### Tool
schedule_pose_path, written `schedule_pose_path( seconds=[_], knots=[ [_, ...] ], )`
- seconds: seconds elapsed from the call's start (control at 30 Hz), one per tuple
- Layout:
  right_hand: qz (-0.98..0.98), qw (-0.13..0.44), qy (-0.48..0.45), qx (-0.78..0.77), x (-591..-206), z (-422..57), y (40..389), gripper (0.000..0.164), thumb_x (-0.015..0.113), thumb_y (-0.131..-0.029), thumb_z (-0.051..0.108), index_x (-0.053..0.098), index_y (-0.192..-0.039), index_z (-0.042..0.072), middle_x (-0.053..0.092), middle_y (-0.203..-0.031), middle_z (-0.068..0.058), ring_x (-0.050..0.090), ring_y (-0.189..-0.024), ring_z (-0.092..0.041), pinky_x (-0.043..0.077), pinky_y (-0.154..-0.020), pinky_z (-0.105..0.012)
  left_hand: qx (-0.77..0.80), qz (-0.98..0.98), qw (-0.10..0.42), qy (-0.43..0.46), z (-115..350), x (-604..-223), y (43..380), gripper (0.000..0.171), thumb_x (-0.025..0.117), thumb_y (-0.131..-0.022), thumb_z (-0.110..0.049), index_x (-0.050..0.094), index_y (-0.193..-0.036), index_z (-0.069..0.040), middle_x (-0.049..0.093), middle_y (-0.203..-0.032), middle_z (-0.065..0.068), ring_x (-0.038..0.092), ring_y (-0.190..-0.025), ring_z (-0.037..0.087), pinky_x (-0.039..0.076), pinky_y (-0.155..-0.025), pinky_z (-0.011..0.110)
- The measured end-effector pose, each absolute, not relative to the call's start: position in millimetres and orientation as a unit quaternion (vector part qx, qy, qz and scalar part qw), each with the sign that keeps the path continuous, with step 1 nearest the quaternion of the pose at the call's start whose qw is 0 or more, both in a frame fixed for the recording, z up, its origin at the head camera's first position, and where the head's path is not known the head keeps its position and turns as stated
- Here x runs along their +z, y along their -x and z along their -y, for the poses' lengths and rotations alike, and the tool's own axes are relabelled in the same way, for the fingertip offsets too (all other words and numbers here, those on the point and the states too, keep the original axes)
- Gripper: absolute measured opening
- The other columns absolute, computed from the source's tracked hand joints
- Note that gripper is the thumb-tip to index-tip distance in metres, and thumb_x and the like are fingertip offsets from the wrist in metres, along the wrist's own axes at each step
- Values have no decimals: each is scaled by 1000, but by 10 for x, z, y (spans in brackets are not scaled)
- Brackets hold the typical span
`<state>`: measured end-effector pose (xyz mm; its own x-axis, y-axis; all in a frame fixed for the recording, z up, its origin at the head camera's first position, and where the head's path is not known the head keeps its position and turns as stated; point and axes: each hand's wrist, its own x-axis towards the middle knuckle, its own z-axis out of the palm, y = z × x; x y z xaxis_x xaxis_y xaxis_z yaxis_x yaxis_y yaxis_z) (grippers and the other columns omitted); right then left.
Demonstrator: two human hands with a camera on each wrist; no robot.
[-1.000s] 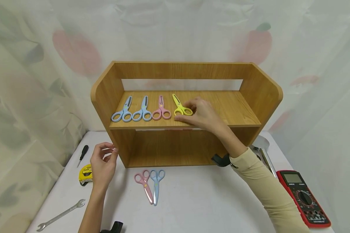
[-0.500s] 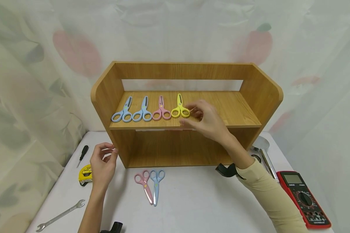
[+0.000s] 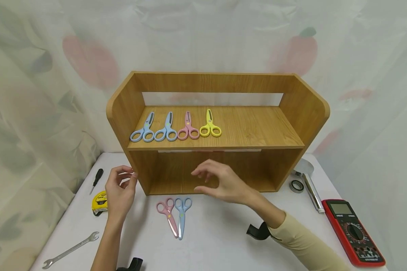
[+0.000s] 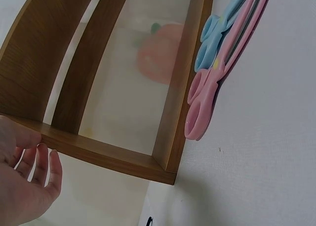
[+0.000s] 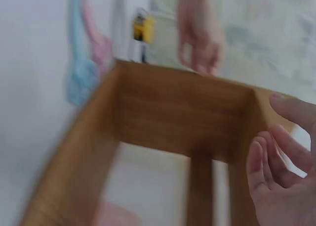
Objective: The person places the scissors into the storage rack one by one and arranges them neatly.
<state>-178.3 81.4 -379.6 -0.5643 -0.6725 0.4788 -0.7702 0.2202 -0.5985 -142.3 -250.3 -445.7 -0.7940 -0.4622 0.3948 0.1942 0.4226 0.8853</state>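
Note:
My left hand (image 3: pixel 120 192) touches the left side of a two-tier wooden shelf (image 3: pixel 217 147), fingers loosely bent at its edge. My right hand (image 3: pixel 225 182) holds nothing, its thumb apart from the bent fingers, in front of the lower tier. On the upper tier lie two blue pairs of scissors (image 3: pixel 146 130), a pink pair of scissors (image 3: pixel 188 130) and a yellow pair of scissors (image 3: pixel 210 126), side by side with blades pointing back. On the table before the shelf, another pink pair of scissors (image 3: pixel 169 216) and a blue pair of scissors (image 3: pixel 182 216) have handles toward it.
To the left are a black screwdriver (image 3: pixel 97 178), a yellow tape measure (image 3: pixel 100 203) and a wrench (image 3: pixel 71 250). Along the right lie a metal ring (image 3: pixel 296 186), a silver-handled tool (image 3: pixel 312 194) and a red multimeter (image 3: pixel 354 231). A patterned curtain (image 3: pixel 217 37) hangs behind.
My right hand straightened the yellow scissors on the upper tier, let go, and came down and forward to the lower tier's front. The left hand stayed at the shelf's side.

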Motion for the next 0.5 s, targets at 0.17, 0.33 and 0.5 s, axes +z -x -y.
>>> schedule_pose_path(
  seconds=[0.17, 0.33, 0.5],
  knots=[
    [800, -80, -454, 382, -4269, -620, 1782, 39, 83, -97, 18, 72, -132, 7, 76, -129, -9, 72, -114, -21, 65, -96, -30, -529, 787, 308, -83, 2500, -4465, 1425, 28, 72, -102, -2, 62, -129, 0, 62, -117, -1, 63, -103, 1, 52, -85, 1],
    [819, -155, -441, 333, -4683, -473, 1822, 45, 79, -100, 17, 67, -141, 4, 73, -139, -13, 70, -124, -30, 62, -102, -30, -527, 789, 305, -85, 2502, -4469, 1425, 28, 71, -102, -3, 62, -129, -1, 62, -117, -3, 63, -104, 1, 52, -85, 0],
    [838, -135, -455, 268, -4914, -397, 1825, 48, 77, -101, 15, 63, -145, 5, 65, -150, -8, 66, -129, -21, 56, -112, -29, -524, 790, 305, -90, 2516, -4474, 1428, 29, 72, -102, -3, 62, -129, -2, 61, -115, -7, 63, -104, 1, 53, -85, 1]
  ],
)
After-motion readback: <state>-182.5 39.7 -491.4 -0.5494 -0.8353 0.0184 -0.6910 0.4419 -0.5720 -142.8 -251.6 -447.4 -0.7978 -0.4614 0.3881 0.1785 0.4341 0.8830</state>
